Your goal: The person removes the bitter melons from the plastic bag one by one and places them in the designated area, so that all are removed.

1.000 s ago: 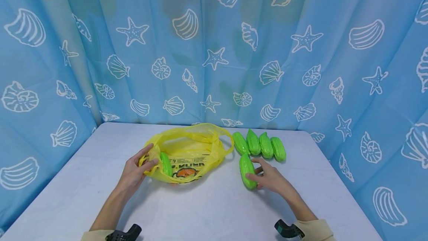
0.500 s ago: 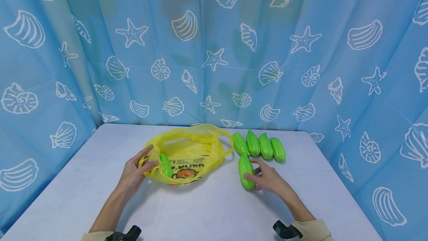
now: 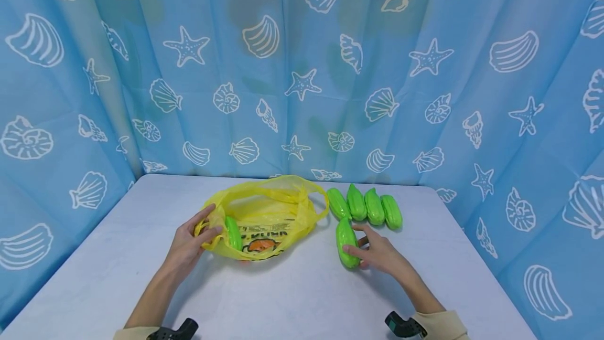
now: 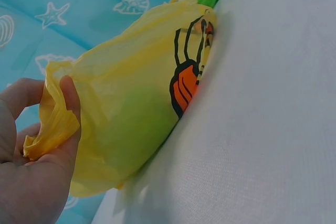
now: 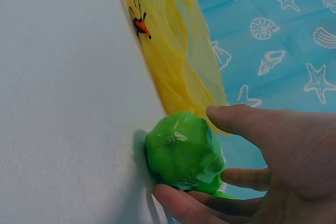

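My left hand (image 3: 186, 243) pinches the side rim of a yellow plastic bag (image 3: 302, 224) between thumb and fingers; folded film shows between them in the left wrist view. The bag's mouth gapes toward me, and a green oblong piece (image 3: 233, 233) lies inside at the left. Right of the bag, my right hand (image 3: 377, 251) holds a glossy green oblong piece (image 3: 346, 243), shaped like a plump vegetable, low at the tabletop. Its rounded end (image 5: 181, 148) faces the right wrist camera, thumb on one side and fingertips on the other.
Several similar green pieces (image 3: 374, 209) stand in a row at the table's back right, close to the bag's handle loop (image 3: 325, 201). A white-covered table (image 3: 292, 298) lies underneath. A blue shell-patterned curtain (image 3: 292, 114) hangs behind its back edge and at both sides.
The right hand has shifted very slightly left with the green oblong piece in the first half second. The left hand keeps its place on the bag.
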Available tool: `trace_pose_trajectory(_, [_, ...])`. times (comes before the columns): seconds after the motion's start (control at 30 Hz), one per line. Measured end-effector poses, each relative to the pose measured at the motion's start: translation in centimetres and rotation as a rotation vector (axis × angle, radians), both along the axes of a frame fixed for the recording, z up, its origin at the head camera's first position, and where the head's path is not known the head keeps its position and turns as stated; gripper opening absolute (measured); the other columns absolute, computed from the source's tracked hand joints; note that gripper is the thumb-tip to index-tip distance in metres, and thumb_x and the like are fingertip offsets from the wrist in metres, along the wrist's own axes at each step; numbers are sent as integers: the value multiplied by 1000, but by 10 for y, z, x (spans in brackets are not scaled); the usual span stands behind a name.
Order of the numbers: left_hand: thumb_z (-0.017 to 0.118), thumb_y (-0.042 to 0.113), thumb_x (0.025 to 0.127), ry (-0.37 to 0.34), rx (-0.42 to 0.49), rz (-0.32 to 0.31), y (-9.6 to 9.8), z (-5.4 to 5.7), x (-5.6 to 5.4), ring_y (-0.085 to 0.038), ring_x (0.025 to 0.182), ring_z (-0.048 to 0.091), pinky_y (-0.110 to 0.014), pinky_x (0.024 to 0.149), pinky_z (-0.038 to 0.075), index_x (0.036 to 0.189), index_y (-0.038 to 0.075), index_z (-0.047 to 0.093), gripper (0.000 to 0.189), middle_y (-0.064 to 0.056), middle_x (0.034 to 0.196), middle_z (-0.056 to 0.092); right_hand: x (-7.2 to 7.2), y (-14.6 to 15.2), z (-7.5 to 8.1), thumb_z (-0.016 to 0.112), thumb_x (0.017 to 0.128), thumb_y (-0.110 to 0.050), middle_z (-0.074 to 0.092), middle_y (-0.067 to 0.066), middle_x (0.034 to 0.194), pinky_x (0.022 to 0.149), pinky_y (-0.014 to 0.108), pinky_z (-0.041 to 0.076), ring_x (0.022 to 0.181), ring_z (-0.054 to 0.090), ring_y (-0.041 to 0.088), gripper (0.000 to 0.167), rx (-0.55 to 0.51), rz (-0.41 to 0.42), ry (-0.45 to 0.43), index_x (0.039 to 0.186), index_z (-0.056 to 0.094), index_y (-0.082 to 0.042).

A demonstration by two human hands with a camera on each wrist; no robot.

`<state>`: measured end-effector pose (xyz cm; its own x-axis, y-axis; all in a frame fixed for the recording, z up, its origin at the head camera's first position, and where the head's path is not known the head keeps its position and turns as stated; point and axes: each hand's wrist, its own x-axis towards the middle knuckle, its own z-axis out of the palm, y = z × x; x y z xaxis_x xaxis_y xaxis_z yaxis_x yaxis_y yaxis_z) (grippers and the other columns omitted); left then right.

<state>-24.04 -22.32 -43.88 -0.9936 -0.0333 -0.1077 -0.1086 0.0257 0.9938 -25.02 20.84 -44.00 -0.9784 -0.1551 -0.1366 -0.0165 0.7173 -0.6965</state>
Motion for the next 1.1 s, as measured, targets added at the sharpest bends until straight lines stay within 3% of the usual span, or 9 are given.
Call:
trace_pose_trajectory(0.33, [73,33,88,-5,6,7,-1,1,1,-16,129,37,-7,90,48,155,30,29,80,1,161,22,-1,3,1,70,88,-44,64,16,116,64,32,54,69,65,18,74,3,11,24,147,40,-10])
trace_pose_trajectory(0.6, [73,29,88,3,39,4,-3,0,-1,-15,129,38,-8,91,48,154,29,30,79,1,160,23,-3,1,4,70,90,-37,63,17,119,64,30,57,100,65,25,65,-38,29,93,144,45,-9])
trace_pose_trajectory(0.87, [72,27,89,7,50,-1,-3,1,-1,-14,127,41,-8,92,48,154,29,30,78,1,158,26,-10,1,17,68,92,-36,64,19,122,75,34,58,103,64,29,58,47,63,237,138,51,-7])
trace_pose_trajectory(1.1, [74,30,88,4,53,8,-2,0,-1,-15,131,38,-8,92,48,154,29,30,80,1,161,23,-14,-6,29,68,92,-34,65,20,123,77,35,58,103,65,29,54,65,83,284,136,53,-7])
